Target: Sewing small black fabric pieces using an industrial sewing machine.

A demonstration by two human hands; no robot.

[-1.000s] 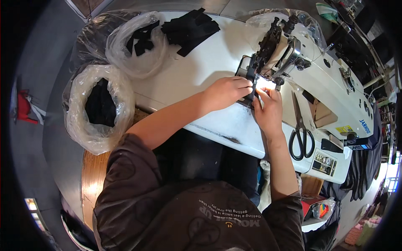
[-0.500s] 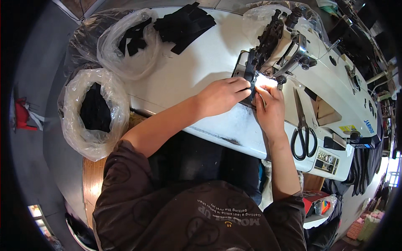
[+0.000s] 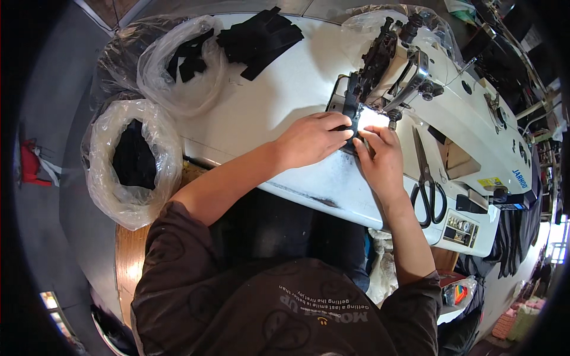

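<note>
Head view: right hand (image 3: 383, 166) has edged left, steadying the black strip (image 3: 351, 107) with left hand (image 3: 313, 140), I judge; I can't tell either grip's closure.

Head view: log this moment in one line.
left hand: fingers on black strip | right hand: fingers at strip's edge | sewing machine: work area lit | scissors: right of hands

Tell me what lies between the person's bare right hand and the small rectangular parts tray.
Black-handled metal scissors lie between the bare right hand and the small parts tray, as the head view shows.
</note>
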